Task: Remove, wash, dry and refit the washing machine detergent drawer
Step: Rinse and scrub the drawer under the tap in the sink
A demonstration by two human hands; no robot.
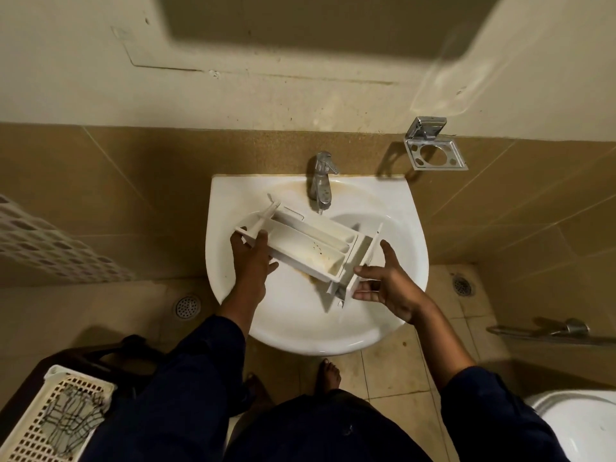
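Note:
A white detergent drawer (301, 243) with yellow-brown stains in its compartments hangs over the white sink (405, 228), open side up, long axis running left to right. My left hand (251, 261) grips its rear end at the left. My right hand (386, 285) holds the front panel end at the right, thumb above and fingers below. The chrome tap (321, 181) stands just behind the drawer; no water stream is visible.
A chrome holder (433, 148) is fixed to the tiled wall at the right. A perforated cream basket (56, 418) stands at lower left, a toilet rim (580, 425) at lower right. Floor drains (187, 307) lie beside the sink. My bare feet show below.

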